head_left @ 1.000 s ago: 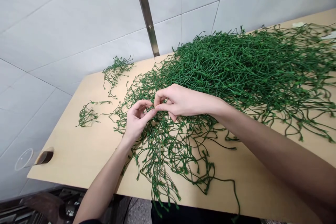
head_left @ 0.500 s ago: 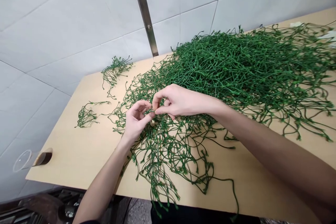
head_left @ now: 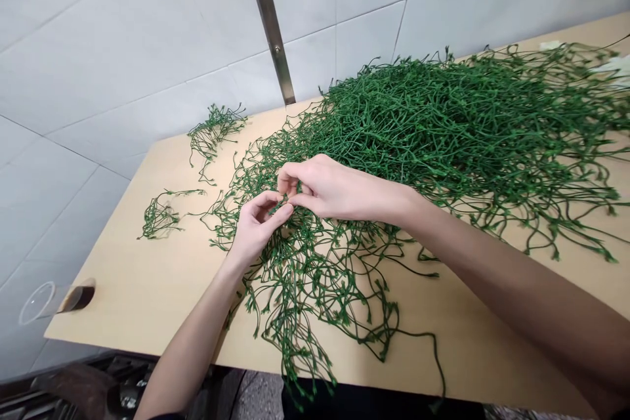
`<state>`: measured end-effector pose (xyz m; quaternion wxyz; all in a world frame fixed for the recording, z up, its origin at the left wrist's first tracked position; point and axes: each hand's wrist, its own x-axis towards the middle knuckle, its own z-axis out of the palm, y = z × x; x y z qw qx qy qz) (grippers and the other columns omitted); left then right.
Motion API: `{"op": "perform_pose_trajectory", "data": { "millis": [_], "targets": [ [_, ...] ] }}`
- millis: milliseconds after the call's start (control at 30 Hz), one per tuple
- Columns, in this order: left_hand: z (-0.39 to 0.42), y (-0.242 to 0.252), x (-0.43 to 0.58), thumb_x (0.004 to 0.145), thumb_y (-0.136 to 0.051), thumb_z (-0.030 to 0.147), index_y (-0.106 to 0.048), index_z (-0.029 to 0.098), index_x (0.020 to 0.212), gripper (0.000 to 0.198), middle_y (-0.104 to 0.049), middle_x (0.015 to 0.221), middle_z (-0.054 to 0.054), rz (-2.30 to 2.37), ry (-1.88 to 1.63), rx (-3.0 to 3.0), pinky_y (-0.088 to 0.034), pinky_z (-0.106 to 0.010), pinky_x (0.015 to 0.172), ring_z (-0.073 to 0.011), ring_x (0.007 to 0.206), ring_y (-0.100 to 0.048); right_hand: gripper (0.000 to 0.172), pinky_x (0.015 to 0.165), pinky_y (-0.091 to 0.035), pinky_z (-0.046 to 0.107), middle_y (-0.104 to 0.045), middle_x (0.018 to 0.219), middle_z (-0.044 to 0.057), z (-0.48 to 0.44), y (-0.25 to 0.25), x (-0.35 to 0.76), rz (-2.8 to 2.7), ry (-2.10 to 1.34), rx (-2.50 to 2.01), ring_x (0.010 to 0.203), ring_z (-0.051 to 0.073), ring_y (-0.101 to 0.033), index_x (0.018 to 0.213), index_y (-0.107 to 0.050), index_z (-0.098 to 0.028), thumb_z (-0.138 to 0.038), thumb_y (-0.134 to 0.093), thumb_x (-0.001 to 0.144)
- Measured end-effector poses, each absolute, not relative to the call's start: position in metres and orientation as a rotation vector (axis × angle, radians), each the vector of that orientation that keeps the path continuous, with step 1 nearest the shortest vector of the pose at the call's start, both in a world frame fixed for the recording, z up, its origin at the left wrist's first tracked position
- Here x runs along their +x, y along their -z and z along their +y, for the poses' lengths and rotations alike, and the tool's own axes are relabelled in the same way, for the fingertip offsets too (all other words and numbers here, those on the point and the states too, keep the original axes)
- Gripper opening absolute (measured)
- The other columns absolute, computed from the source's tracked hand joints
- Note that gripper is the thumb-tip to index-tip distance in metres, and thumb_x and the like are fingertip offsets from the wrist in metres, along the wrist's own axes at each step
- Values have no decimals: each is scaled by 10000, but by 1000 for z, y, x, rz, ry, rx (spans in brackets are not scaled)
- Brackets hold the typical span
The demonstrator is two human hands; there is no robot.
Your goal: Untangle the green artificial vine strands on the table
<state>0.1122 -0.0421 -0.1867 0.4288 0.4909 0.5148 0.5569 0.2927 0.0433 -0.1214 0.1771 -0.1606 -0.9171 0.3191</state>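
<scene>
Thin green plastic-looking stems (head_left: 418,118) form a large tangled heap on the wooden table, with a looser spread running down to the front edge. Over the left part of this spread, my left hand (head_left: 256,220) is closed in a pinch, thumb against fingers. My right hand (head_left: 315,189) meets it fingertip to fingertip, also pinching. Whatever lies between the fingertips is too small to make out; green stems lie right beneath both hands.
Two small green clumps (head_left: 214,131) (head_left: 160,218) lie on the table's left part. A clear cup with dark liquid (head_left: 77,296) lies near the left corner. A metal strip (head_left: 272,26) is fixed to the tiled wall. White scraps (head_left: 615,69) sit far right.
My right hand has shifted slightly left, its curled fingers now closer over my left fingertips. The whole view has moved a little. The heap looks the same.
</scene>
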Motion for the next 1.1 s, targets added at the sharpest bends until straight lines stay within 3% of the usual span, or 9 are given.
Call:
{"op": "perform_pose_trajectory", "data": {
  "millis": [133, 233, 633, 800, 933, 1100],
  "targets": [
    [-41, 189, 112, 642, -864, 315, -669, 185, 787, 275, -623, 744, 30, 1310, -1490, 1228, -480, -201, 649, -84, 672, -573, 145, 541, -342, 233, -620, 762, 33, 44, 125, 293, -2587, -941, -507, 571, 86, -470, 968, -598, -119, -104, -495, 866],
    [-41, 192, 111, 637, -868, 311, -674, 194, 799, 279, -619, 726, 37, 1310, -1490, 1218, -479, -185, 622, -73, 644, -576, 143, 517, -313, 240, -585, 670, 15, 45, 124, 293, -2624, -979, -531, 525, 77, -419, 870, -622, -116, -87, -483, 853],
    [-43, 184, 115, 695, -812, 224, -628, 171, 815, 226, -691, 790, 1, 1259, -1325, 1240, -485, -225, 679, -120, 737, -638, 163, 623, -337, 267, -573, 779, 55, 41, 116, 293, -2723, -894, -488, 702, 135, -486, 738, -499, -150, -81, -484, 884],
    [-44, 178, 117, 707, -730, 226, -564, 181, 821, 207, -661, 639, 22, 1086, -1246, 1074, -457, -245, 562, -116, 529, -589, 108, 585, -362, 258, -594, 827, 78, 35, 110, 293, -2783, -915, -527, 692, 140, -511, 837, -504, -133, -71, -445, 901],
    [-43, 175, 117, 699, -747, 354, -588, 165, 796, 266, -618, 644, 23, 1103, -1263, 1059, -348, -217, 419, -63, 400, -465, 81, 524, -335, 256, -582, 826, 75, 33, 112, 292, -2822, -847, -570, 603, 124, -481, 957, -520, -121, -94, -454, 919],
    [-46, 184, 111, 817, -655, 530, -606, 157, 692, 397, -539, 571, 17, 1163, -1178, 1270, -269, -237, 403, -67, 390, -419, 114, 534, -346, 249, -592, 783, 53, 33, 112, 292, -2753, -918, -492, 592, 111, -492, 865, -521, -143, -120, -426, 924]
  ]
}}
